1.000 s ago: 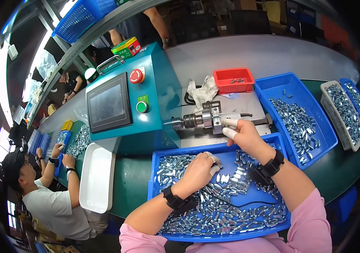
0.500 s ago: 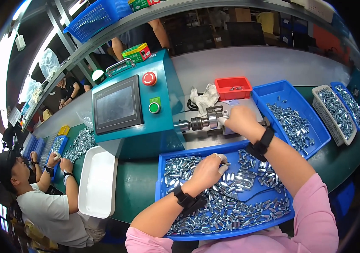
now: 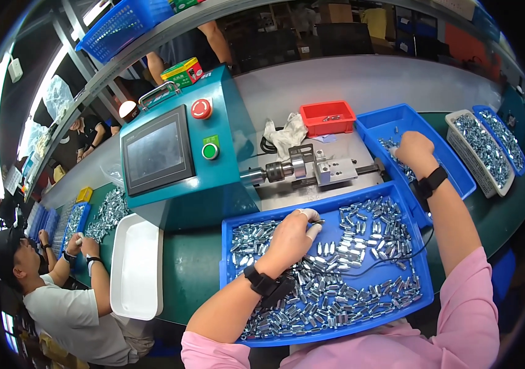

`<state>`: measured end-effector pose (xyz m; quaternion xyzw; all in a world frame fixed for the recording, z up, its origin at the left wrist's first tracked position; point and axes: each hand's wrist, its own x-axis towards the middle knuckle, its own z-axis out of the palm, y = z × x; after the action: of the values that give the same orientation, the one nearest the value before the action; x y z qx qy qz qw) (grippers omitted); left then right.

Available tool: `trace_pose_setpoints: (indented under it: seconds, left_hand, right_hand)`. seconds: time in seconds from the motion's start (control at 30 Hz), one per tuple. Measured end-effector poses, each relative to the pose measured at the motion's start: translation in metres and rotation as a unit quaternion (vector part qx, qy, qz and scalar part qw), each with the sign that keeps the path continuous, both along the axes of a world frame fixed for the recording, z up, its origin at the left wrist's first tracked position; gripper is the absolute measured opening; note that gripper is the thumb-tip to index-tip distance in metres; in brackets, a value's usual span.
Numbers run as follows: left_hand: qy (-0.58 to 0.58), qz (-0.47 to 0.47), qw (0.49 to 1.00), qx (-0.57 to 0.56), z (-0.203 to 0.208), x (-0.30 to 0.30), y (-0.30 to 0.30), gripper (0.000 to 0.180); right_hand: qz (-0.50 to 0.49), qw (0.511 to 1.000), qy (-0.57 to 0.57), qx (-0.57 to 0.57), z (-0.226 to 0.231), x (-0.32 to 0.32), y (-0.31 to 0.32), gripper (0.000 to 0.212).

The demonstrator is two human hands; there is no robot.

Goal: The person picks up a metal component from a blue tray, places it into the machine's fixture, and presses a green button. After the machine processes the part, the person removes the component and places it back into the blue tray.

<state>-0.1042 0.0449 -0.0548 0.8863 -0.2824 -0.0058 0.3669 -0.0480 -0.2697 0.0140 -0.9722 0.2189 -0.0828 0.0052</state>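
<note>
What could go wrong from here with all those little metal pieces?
The black cable lies across the loose metal fittings, so it might snag or drag some if pulled. The near blue tray holding them sits close to the person's pink shirt; a bump could perhaps shift it and spill a few. The drill chuck on the teal machine shows no cover, so anything brought close could get caught if it turns.

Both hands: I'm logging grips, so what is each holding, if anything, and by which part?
The left hand appears to pinch a metal part, one end poking out, the gripped stretch hidden. Whether the right hand holds anything cannot be told.
</note>
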Motion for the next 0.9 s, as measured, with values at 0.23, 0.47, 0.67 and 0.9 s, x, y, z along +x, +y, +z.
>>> trace_pose_setpoints:
  seconds: [0.23, 0.47, 0.67, 0.9]
  left_hand:
    - [0.017, 0.022, 0.999, -0.019, 0.001, -0.006, -0.005, 0.015]
    - [-0.249, -0.023, 0.967, 0.042, 0.047, 0.015, -0.03, 0.015]
    - [-0.312, 0.068, 0.935, 0.152, 0.057, 0.073, -0.056, 0.016]
    - [-0.218, 0.052, 0.953, 0.203, 0.065, 0.093, -0.053, 0.015]
  right_hand:
    - [0.223, 0.901, -0.209, 0.309, -0.026, -0.005, 0.103, 0.035]
    - [0.228, 0.802, -0.293, 0.468, -0.065, -0.002, 0.103, 0.032]
    - [0.223, 0.81, -0.314, 0.443, -0.061, 0.003, 0.098, 0.032]
    - [0.225, 0.789, -0.309, 0.481, -0.057, 0.007, 0.096, 0.031]
